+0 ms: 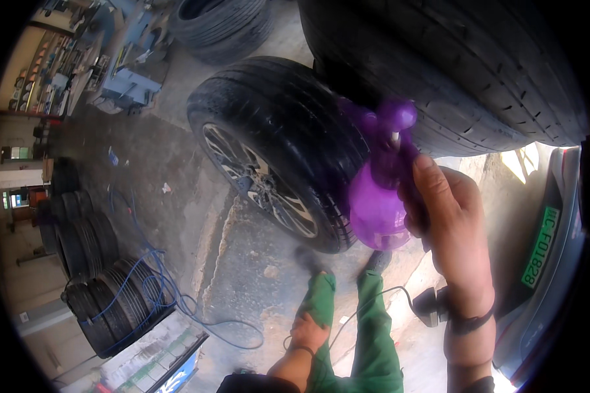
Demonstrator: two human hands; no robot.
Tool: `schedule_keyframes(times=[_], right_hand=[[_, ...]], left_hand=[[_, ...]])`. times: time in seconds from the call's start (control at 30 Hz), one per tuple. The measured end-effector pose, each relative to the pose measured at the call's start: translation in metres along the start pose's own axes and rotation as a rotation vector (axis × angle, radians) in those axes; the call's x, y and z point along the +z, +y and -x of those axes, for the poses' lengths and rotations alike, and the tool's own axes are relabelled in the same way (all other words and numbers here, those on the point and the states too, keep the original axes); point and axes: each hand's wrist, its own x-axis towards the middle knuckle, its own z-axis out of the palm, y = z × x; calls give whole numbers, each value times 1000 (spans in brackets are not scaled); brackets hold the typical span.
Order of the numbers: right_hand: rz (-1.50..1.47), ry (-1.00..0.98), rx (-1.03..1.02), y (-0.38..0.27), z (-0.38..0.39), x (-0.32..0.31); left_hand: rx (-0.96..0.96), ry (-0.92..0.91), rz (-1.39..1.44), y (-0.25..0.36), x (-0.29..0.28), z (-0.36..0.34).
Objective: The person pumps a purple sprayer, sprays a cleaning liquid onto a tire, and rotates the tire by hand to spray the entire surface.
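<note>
r hand (pixel 457 226) round purple btl (pixel 379 208), near-vert axis, head up, l hand (pixel 309 335) grip unclear

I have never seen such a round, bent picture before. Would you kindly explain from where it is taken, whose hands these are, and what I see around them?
There is no machine here. The two bare hands belong to the person who wears the camera on the head. It looks down through a wide fisheye lens, so straight edges bend toward the rim.

The right hand holds a purple spray bottle. The left hand rests on one leg of the green trousers.

Beyond the bottle is a wheel with a black tyre and a spoked rim. Another large tyre fills the upper right. On the left are more tyres, with a looped blue hose on the floor and over some of them. At the right edge, part of a vehicle shows.
</note>
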Motion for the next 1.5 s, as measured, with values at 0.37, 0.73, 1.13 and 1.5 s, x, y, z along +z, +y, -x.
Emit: schedule_keyframes(times=[0.37,0.73,1.13,1.5], right_hand=[[98,-72,10,43,48,-28],[152,-204,329,229,147,-93],[184,-217,507,340,200,-85],[-101,47,461,444,192,-82]], left_hand=[[8,0,45,-1,-5,4],[81,71,-38,3,-10,7],[170,10,-214,-22,-12,7],[168,77,-337,-17,40,42]])
